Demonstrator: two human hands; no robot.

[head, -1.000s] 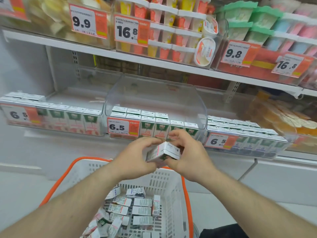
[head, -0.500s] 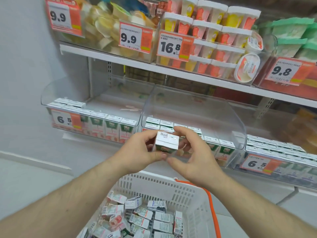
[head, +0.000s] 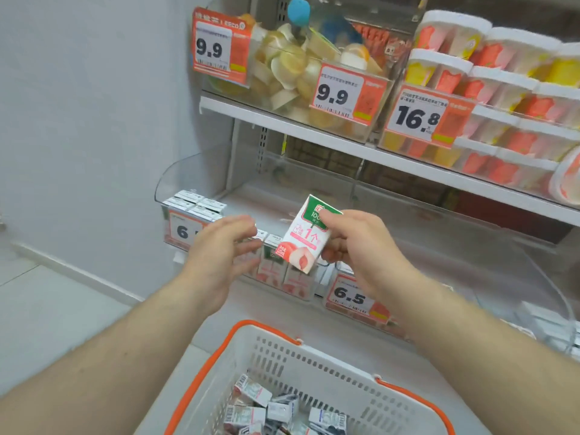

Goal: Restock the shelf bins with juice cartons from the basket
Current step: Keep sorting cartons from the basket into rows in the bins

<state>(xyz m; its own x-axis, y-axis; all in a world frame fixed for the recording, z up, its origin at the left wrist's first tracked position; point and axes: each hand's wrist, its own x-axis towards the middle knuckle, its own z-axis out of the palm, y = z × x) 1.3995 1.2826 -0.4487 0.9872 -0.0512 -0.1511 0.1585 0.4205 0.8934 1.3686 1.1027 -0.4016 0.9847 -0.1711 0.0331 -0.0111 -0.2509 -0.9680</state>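
Pinching a juice carton [head: 307,236] in my right hand [head: 357,249], I hover my left hand [head: 219,249], fingers loose, before the shelf bin [head: 194,171] above the basket [head: 314,365].

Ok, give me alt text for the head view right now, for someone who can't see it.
The right hand holds a peach juice carton before the clear shelf bin of cartons; the left hand is open beside it. Below, a white basket holds more cartons.
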